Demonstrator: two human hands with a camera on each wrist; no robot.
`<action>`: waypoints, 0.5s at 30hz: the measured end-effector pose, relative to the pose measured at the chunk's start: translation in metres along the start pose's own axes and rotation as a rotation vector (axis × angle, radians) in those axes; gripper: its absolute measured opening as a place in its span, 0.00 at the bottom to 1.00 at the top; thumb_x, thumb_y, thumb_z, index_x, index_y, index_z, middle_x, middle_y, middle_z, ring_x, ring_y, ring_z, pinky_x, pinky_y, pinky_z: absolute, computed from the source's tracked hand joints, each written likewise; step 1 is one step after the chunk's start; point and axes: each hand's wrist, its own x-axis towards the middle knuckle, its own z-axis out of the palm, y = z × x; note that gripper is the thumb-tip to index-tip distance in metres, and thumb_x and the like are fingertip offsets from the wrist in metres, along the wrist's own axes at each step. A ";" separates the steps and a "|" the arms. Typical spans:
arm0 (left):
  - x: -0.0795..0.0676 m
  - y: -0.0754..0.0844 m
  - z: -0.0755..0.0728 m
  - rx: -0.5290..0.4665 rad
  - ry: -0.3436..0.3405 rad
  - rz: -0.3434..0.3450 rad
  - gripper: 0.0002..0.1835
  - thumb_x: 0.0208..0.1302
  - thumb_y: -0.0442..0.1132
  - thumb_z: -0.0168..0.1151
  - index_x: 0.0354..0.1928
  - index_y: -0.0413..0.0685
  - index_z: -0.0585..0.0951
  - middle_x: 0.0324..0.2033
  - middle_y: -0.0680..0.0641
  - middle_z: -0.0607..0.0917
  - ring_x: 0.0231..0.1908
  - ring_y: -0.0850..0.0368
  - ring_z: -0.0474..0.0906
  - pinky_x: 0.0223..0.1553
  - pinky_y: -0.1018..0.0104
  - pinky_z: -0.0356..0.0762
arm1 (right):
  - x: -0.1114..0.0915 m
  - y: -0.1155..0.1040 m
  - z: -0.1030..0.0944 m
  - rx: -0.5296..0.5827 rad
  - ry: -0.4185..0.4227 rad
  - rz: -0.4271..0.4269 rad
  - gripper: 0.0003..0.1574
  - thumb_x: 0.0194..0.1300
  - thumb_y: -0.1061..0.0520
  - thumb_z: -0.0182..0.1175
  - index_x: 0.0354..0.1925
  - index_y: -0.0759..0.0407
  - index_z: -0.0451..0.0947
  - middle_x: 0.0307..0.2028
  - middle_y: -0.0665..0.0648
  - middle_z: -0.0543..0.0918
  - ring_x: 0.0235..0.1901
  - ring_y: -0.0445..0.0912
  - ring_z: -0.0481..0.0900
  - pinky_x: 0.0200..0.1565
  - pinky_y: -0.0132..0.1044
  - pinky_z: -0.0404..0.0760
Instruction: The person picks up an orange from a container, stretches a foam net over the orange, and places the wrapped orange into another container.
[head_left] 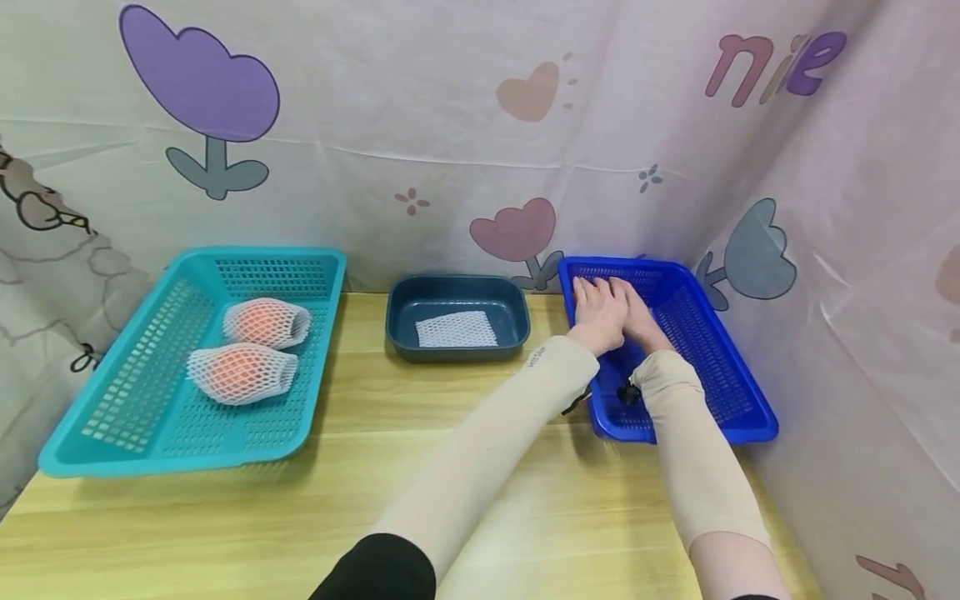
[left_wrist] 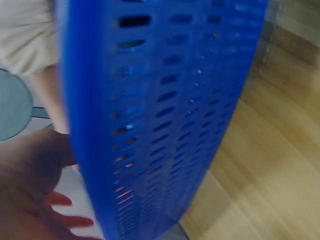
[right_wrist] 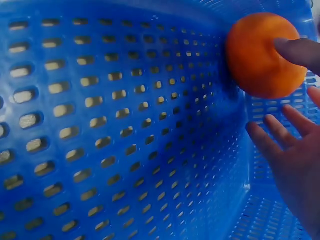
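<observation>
An orange sits against the inside wall of the blue basket at its far end. My right hand reaches into the basket, fingers spread beside the orange and the thumb overlapping its surface. Over the basket's left rim is my left hand, close beside the right hand. From the left wrist, its loosely extended fingers show past the rim. The head view has the orange hidden behind both hands.
A turquoise basket on the left holds two orange fruits in white foam nets. Between the baskets, a dark teal tray contains a flat white foam net. Patterned cloth hangs behind the wooden table.
</observation>
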 end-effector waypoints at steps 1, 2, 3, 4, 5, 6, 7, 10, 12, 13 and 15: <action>0.002 0.000 0.004 0.035 -0.020 -0.026 0.45 0.63 0.54 0.61 0.76 0.45 0.55 0.71 0.37 0.63 0.70 0.35 0.57 0.72 0.42 0.44 | -0.002 -0.010 0.001 -0.051 -0.008 0.046 0.43 0.63 0.55 0.58 0.70 0.73 0.57 0.66 0.77 0.63 0.65 0.70 0.62 0.69 0.60 0.58; 0.003 0.000 0.007 0.064 -0.039 -0.050 0.45 0.64 0.55 0.60 0.77 0.45 0.54 0.72 0.36 0.61 0.71 0.36 0.55 0.73 0.42 0.43 | -0.002 -0.013 0.004 -0.082 -0.014 0.066 0.43 0.61 0.59 0.58 0.70 0.74 0.56 0.65 0.78 0.64 0.63 0.72 0.64 0.67 0.61 0.61; 0.004 -0.001 0.011 0.089 -0.056 -0.072 0.44 0.65 0.55 0.59 0.77 0.45 0.54 0.72 0.36 0.60 0.72 0.37 0.54 0.73 0.42 0.41 | -0.002 -0.016 0.007 -0.112 -0.020 0.074 0.43 0.60 0.62 0.59 0.69 0.76 0.56 0.63 0.79 0.65 0.61 0.73 0.66 0.64 0.62 0.64; 0.004 -0.001 0.013 0.109 -0.073 -0.088 0.43 0.67 0.54 0.57 0.77 0.45 0.53 0.73 0.36 0.59 0.72 0.38 0.54 0.73 0.42 0.40 | -0.003 -0.020 0.009 -0.155 -0.034 0.086 0.44 0.58 0.64 0.60 0.69 0.76 0.57 0.62 0.80 0.66 0.60 0.73 0.67 0.63 0.63 0.65; 0.004 -0.002 0.016 0.126 -0.090 -0.099 0.42 0.69 0.54 0.55 0.77 0.45 0.53 0.73 0.36 0.58 0.73 0.39 0.52 0.73 0.42 0.39 | -0.003 -0.022 0.012 -0.195 -0.057 0.093 0.43 0.58 0.66 0.61 0.69 0.75 0.57 0.62 0.79 0.67 0.60 0.72 0.67 0.63 0.62 0.66; 0.004 -0.002 0.018 0.147 -0.106 -0.103 0.41 0.70 0.54 0.53 0.77 0.44 0.52 0.74 0.36 0.58 0.73 0.40 0.51 0.73 0.42 0.36 | -0.003 -0.024 0.014 -0.231 -0.078 0.088 0.43 0.59 0.66 0.61 0.69 0.75 0.57 0.62 0.79 0.67 0.60 0.71 0.68 0.63 0.61 0.66; 0.004 -0.001 0.020 0.166 -0.124 -0.101 0.40 0.72 0.53 0.51 0.77 0.43 0.51 0.74 0.37 0.58 0.74 0.42 0.51 0.73 0.42 0.34 | -0.002 -0.025 0.016 -0.258 -0.097 0.088 0.42 0.61 0.66 0.61 0.69 0.75 0.57 0.63 0.79 0.67 0.62 0.70 0.67 0.64 0.60 0.65; 0.004 0.001 0.023 0.218 -0.170 -0.074 0.36 0.77 0.51 0.43 0.77 0.40 0.49 0.74 0.39 0.59 0.74 0.46 0.51 0.72 0.42 0.24 | -0.002 -0.032 0.020 -0.273 -0.136 0.095 0.38 0.68 0.64 0.58 0.70 0.72 0.56 0.65 0.77 0.65 0.66 0.69 0.62 0.68 0.60 0.58; 0.004 0.003 0.024 0.241 -0.191 -0.050 0.34 0.78 0.50 0.40 0.77 0.37 0.50 0.73 0.40 0.60 0.74 0.48 0.52 0.71 0.43 0.20 | -0.001 -0.034 0.021 -0.244 -0.134 0.109 0.35 0.69 0.65 0.55 0.69 0.73 0.55 0.65 0.77 0.65 0.65 0.69 0.63 0.68 0.60 0.58; 0.004 0.004 0.024 0.248 -0.195 -0.043 0.34 0.78 0.50 0.40 0.76 0.36 0.50 0.73 0.40 0.61 0.74 0.49 0.53 0.71 0.43 0.19 | 0.000 -0.035 0.021 -0.229 -0.129 0.121 0.35 0.69 0.65 0.55 0.69 0.73 0.56 0.64 0.78 0.66 0.64 0.70 0.63 0.68 0.60 0.59; 0.005 0.004 0.024 0.240 -0.186 -0.032 0.35 0.77 0.50 0.43 0.76 0.36 0.52 0.72 0.39 0.63 0.73 0.48 0.54 0.72 0.43 0.21 | 0.000 -0.035 0.020 -0.223 -0.117 0.141 0.33 0.68 0.65 0.56 0.67 0.73 0.57 0.62 0.78 0.68 0.63 0.70 0.65 0.66 0.60 0.61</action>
